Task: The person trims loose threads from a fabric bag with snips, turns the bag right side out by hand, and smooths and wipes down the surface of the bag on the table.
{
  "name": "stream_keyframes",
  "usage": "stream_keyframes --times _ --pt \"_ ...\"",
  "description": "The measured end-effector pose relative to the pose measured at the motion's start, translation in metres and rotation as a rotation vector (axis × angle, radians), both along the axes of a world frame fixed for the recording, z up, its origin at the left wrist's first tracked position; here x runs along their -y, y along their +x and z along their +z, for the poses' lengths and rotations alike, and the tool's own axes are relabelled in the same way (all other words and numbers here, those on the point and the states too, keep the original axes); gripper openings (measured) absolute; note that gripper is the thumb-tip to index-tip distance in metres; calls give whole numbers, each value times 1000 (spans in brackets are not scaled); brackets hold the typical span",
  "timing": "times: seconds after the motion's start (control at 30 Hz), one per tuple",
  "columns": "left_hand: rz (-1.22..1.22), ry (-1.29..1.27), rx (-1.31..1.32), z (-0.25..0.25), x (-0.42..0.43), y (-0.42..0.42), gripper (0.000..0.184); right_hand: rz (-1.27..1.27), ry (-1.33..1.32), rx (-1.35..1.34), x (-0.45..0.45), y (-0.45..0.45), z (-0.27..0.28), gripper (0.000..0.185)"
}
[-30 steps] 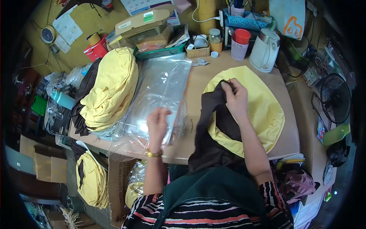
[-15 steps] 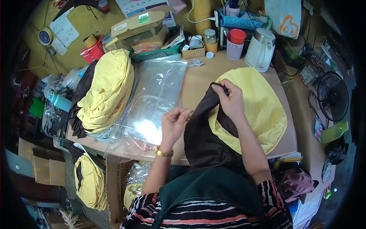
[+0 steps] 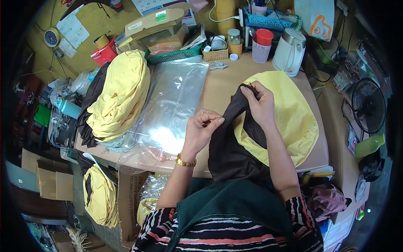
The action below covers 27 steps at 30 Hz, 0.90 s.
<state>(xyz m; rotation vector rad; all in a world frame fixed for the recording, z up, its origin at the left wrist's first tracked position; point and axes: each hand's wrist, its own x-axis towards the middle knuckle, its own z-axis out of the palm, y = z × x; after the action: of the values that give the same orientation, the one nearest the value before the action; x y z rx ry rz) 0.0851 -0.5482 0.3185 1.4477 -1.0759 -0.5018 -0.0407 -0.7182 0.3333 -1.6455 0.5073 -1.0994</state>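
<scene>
A dark brown fabric piece (image 3: pixel 228 145) hangs between my hands and drapes over the table's front edge toward my apron. My right hand (image 3: pixel 261 103) is closed on its upper end, thumb on top. A small dark pointed shape shows at those fingers; I cannot make out what it is. With thumb and fingertips, my left hand (image 3: pixel 203 129) pinches the fabric's left edge, lower down. Yellow fabric (image 3: pixel 289 113) lies spread on the table under and right of my right hand. It appears to be part of the same item, with a gathered rim curving round the brown part.
Folded yellow fabric (image 3: pixel 121 96) is piled at the table's left. Clear plastic bags (image 3: pixel 176 92) lie beside it. Along the back stand a green basket (image 3: pixel 174 56), a jar (image 3: pixel 234 42), a red-lidded cup (image 3: pixel 262 48) and a white kettle (image 3: pixel 289 54). A black fan (image 3: pixel 368 105) stands right.
My left hand has moved right and slightly up, and now pinches the brown fabric's edge. My right hand keeps its hold. The whole view has shifted slightly.
</scene>
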Motion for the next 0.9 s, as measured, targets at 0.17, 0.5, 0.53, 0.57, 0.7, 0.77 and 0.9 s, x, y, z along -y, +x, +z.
stream_keyframes --times 0.17,0.5,0.53,0.57,0.7,0.77,0.9 --pt "-11 83 -398 4 -7 -1 20 -7 -18 -19 3 -4 -3 25" --pt "-132 -28 -852 7 -16 -1 12 -44 -12 -48 10 -1 -7 27" --pt "-165 -25 -913 8 -19 2 10 -56 -12 -67 12 -2 -8 28" --pt "-166 -25 -913 5 -24 8 10 -57 -12 -67 14 -3 -10 28" --pt "-393 -433 -1166 6 -36 30 23 -64 19 -21 16 -6 -9 32" --pt "-85 -478 -1180 7 -37 30 27 -60 22 -30 12 -6 -9 32" --pt "-30 2 -407 3 -16 7 25 -27 40 -39 10 -2 -10 31"
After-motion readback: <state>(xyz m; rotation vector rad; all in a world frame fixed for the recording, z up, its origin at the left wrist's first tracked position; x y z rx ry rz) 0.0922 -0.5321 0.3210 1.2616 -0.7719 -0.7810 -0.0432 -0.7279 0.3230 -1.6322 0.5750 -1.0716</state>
